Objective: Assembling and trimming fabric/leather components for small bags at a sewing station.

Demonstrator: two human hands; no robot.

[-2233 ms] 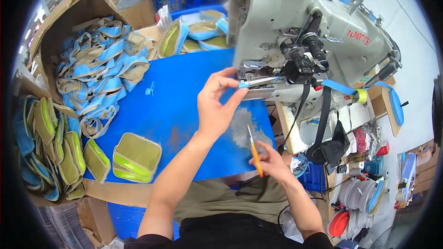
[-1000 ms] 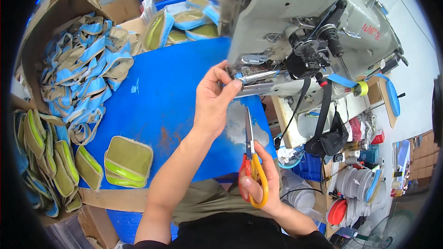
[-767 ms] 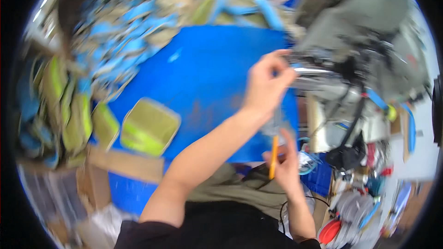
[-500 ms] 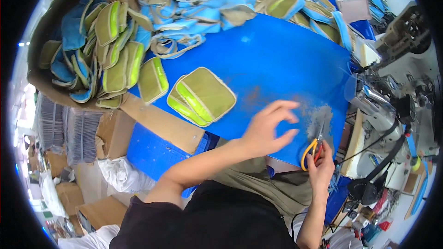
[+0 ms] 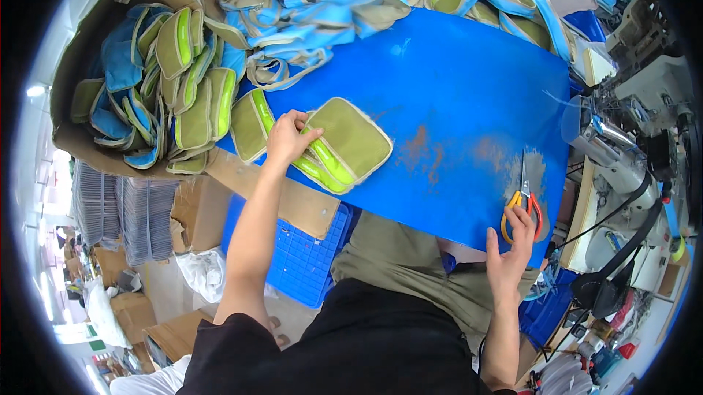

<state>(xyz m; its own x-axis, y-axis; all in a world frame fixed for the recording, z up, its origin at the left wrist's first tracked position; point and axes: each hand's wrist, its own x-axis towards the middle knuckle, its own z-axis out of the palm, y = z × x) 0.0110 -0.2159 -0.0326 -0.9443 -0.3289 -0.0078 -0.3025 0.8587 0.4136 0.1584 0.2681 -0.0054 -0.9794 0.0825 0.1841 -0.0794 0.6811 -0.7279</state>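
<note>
On the blue table (image 5: pixel 469 87), two flat olive fabric pouches with bright yellow-green strips overlap, the upper pouch (image 5: pixel 350 139) mostly covering the lower one. My left hand (image 5: pixel 287 140) is at their left edge, fingers and thumb closing on the stack; its fingertips partly hide the grip. Another olive pouch (image 5: pixel 253 128) lies just left of it, partly behind the hand. Scissors (image 5: pixel 523 201) with orange and red handles rest at the table's right, blades pointing away. My right hand (image 5: pixel 512 252) is beside the handles, fingers apart, fingertips touching or very near them.
A cardboard box (image 5: pixel 88 113) full of olive and blue pouches stands at the left. Blue and beige fabric pieces (image 5: pixel 315 7) are heaped at the far side. A sewing machine (image 5: pixel 611 139) stands at the right. A blue plastic crate (image 5: pixel 304 256) sits below the table's left edge.
My left hand has moved left from mid-table onto the overlapping pouches. My right hand has let go of the scissors, which now lie on the table.
</note>
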